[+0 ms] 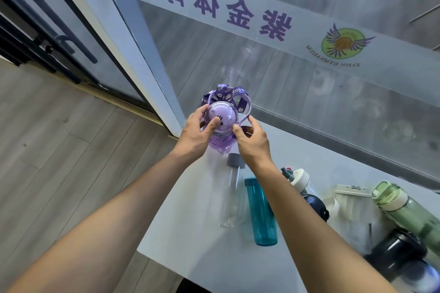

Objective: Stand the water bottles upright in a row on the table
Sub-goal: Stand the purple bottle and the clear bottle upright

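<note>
Head view. I have both hands on the purple bottle (220, 123), which stands upright at the far left corner of the white worktop (190, 240), beside the glass wall (309, 93). My left hand (198, 129) is clamped on its domed lid, thumb on top; my right hand (251, 141) grips the opposite side. A patterned purple strap (228, 94) loops above the lid. Nearer me stand a clear bottle (232, 192) with a grey cap and a teal bottle (260, 211). Further right: a white-capped bottle (300, 179), a green bottle (404, 207) and a black-lidded bottle (400, 254), crowded together.
</note>
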{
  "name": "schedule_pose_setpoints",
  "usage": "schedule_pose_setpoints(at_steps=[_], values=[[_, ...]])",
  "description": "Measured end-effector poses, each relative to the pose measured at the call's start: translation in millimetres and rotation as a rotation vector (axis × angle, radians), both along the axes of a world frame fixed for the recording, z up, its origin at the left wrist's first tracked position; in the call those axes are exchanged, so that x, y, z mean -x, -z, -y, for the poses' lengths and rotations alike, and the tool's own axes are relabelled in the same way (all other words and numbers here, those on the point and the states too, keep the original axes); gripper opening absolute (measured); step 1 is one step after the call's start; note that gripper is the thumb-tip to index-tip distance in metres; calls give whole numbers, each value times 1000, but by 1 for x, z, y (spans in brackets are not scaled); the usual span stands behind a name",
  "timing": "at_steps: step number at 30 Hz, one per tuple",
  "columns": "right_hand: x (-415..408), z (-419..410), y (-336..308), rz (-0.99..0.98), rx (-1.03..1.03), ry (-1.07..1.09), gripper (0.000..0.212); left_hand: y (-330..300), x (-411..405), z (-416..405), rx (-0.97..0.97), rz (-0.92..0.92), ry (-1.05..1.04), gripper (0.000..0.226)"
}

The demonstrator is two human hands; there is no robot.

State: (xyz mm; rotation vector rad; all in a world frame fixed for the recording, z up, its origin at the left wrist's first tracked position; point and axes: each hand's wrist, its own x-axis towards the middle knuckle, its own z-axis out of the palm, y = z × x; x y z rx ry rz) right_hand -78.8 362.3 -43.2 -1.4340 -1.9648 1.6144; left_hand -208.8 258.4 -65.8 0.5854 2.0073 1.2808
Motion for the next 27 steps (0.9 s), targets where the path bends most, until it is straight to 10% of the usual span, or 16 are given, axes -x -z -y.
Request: schedule_pose_setpoints(at_steps=[9,14,19,27], values=[[-19,0,17,124,-67,16,57,-35,-11,10,62,-542,92,49],[-26,9,31,569,-199,-255,67,-29,-32,22,129,-915,253,49],[-16,20,41,815,-189,-417,60,-22,-41,34,250,-913,319,71],[-21,6,15,531,-83,-175,63,-26,-39,32,259,-887,338,79]])
